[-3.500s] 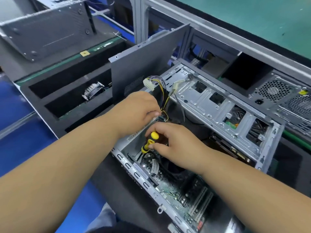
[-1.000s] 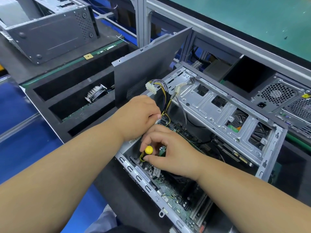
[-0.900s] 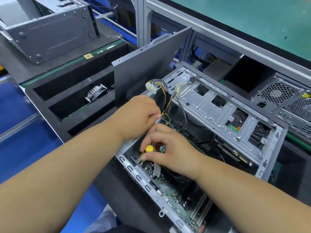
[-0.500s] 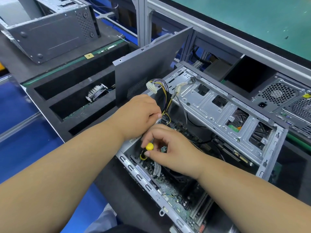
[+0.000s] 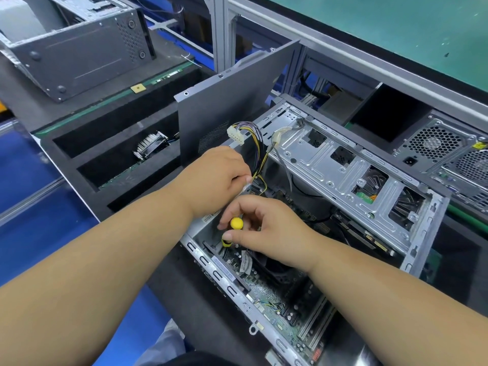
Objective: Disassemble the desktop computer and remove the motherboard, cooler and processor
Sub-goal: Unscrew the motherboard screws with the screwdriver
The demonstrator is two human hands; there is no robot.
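The open desktop case (image 5: 353,178) lies on its side in front of me. Its green motherboard (image 5: 272,297) shows along the near wall, with the black cooler (image 5: 280,268) partly hidden under my right wrist. My right hand (image 5: 266,231) pinches the yellow-and-black screwdriver (image 5: 235,224) by its handle, the tip pointing down into the case's near left corner. My left hand (image 5: 216,178) is curled just above it at the case's left end, holding a bundle of yellow and black cables (image 5: 257,154). The processor is hidden.
A loose grey side panel (image 5: 229,107) leans upright behind my left hand. A black foam tray (image 5: 116,159) to the left holds a removed heatsink (image 5: 151,147). Another case (image 5: 79,56) sits far left, a further one (image 5: 449,154) at the right.
Over the last second my right hand's fingers have shifted round the screwdriver handle, which now stands a little higher. My left hand has stayed on the cables.
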